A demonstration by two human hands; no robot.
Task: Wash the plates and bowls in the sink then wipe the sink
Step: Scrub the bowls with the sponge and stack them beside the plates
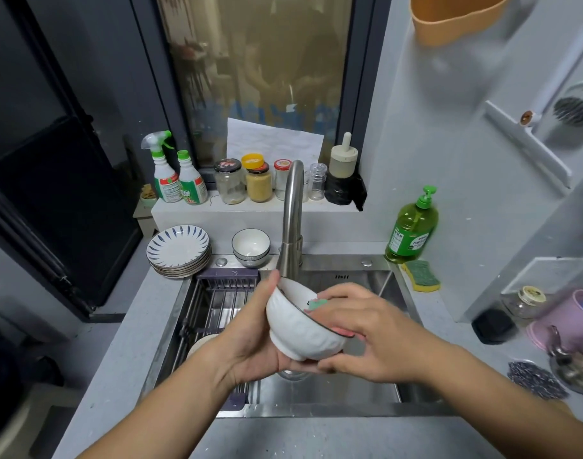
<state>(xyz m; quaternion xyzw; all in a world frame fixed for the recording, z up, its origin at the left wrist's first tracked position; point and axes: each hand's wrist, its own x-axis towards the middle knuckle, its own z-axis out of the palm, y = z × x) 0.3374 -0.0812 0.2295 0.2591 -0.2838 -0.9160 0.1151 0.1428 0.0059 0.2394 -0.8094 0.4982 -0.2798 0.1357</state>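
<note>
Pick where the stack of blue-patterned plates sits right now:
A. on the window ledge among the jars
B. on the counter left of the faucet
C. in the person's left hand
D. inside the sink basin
B: the stack of plates rests on the counter, left of the faucet and beside the stacked bowls, outside the sink.

sponge (317,304) mostly hidden in bowl (300,329), orange container (456,18) cropped

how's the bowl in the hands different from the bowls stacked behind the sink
The held bowl is tilted on its side over the sink, gripped by the left hand; the stacked bowls sit upright on the counter, untouched. The right hand presses a green sponge into the held bowl; the top stacked bowl looks empty. Both are white with dark rims.
</note>
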